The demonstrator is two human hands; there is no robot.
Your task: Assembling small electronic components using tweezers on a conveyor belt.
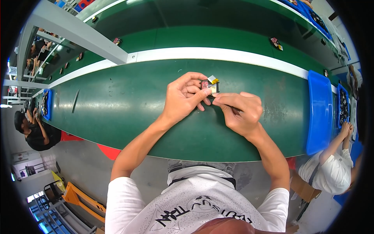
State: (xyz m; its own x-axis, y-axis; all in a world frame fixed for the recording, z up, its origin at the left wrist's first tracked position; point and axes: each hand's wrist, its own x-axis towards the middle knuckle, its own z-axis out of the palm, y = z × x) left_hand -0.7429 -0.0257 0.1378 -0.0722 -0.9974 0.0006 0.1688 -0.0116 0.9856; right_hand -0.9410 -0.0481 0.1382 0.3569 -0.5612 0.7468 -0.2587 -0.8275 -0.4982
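Above the middle of the green bench (136,93), near its far edge, a small case (203,85) lies between the two hands, raised off the surface. The left hand (183,93) holds it from the left side, thumb laid across the front and fingers curled behind. The right hand (241,111) comes from the lower right, thumb and forefinger drawn narrowly together at the case's lower right corner (whether they pinch the corner itself or some tiny part cannot be told).

The case is squarish, with a thin black frame, a reddish patch inside and a pale area beside it. From its top projects a flat silvery piece (212,78), roughly rectangular, with glossy yellow tape (215,81) at its lower end.

The bench top is smooth and faintly shiny, scuffed in dull patches right of the hands. A slim, straight strip (75,100) lies on it at left. Along the far edge runs a flat white rail (167,54), met by a square grey post (85,33). At right stands a blue tray (319,113), smooth-walled, with rounded corners.
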